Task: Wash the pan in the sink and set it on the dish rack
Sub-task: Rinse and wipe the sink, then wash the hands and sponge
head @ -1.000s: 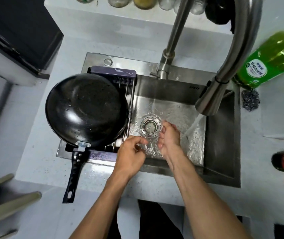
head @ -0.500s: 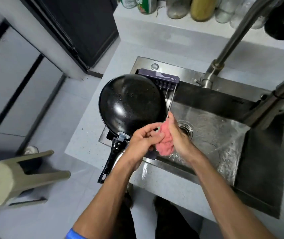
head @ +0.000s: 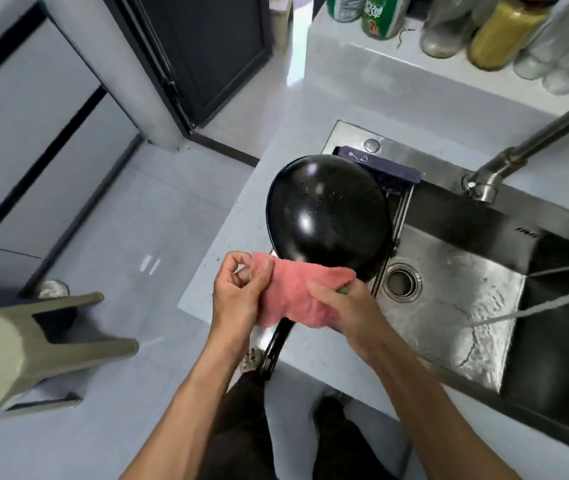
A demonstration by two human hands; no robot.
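Note:
The black pan (head: 328, 216) rests upside down on the dish rack (head: 397, 199) over the left part of the steel sink (head: 449, 299). Its black handle (head: 274, 348) points toward me over the counter edge. I hold a pink cloth (head: 293, 292) in front of the pan's near rim. My left hand (head: 241, 289) grips the cloth's left end and my right hand (head: 345, 306) grips its right side. Water streams from the faucet spout into the sink at the right.
The faucet base (head: 480, 185) stands behind the sink. Bottles and jars (head: 497, 32) line the back ledge. A grey stool (head: 16, 344) lies tipped on the floor at left. A dark cabinet (head: 207, 57) stands at the back left.
My hands left the running water, picked up the pink cloth and now spread it wider between them. The view has swung left.

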